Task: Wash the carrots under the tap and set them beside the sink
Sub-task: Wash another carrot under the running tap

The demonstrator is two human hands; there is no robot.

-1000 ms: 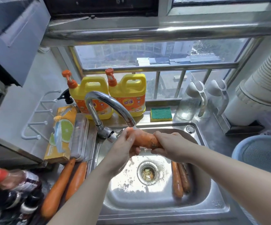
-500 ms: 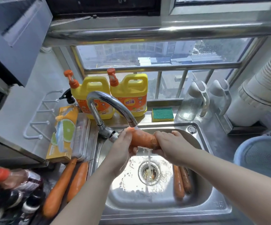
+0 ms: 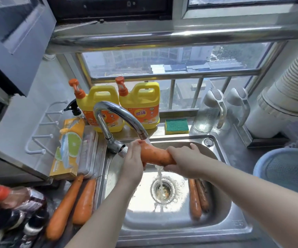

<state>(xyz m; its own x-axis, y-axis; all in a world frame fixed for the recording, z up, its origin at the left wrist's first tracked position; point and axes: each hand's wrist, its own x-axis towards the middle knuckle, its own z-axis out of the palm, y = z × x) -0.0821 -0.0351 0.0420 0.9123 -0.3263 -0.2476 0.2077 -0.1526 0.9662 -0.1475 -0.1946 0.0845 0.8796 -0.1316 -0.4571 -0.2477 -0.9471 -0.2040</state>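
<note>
A steel sink (image 3: 234, 228) sits in a narrow counter below a barred window (image 3: 162, 59) full of daylight, with grey wall to the left carrying a white hook rack (image 3: 42, 129). The tap (image 3: 119, 113) arches over the basin and runs; water (image 3: 159, 176) falls off the held carrot (image 3: 155, 154) into the drain (image 3: 164, 190). The left hand (image 3: 133, 161) wraps the held carrot's thick end just under the spout, and the right hand (image 3: 182, 161) wraps its other end, fingers of both curled round it, so the tip is hidden. The counter carrots (image 3: 64, 210), two side by side, lie just left of the sink; the sink carrots (image 3: 194, 199), another two, lie along the basin's right wall. Bottles (image 3: 10, 203) at lower left are blurred, and a blue basket (image 3: 287, 169) is cut off at the right edge. Behind the tap stand two yellow detergent jugs (image 3: 141, 102), a green sponge (image 3: 176, 126), clear pitchers (image 3: 209, 113), and a lime-printed box (image 3: 69, 147) at left.
</note>
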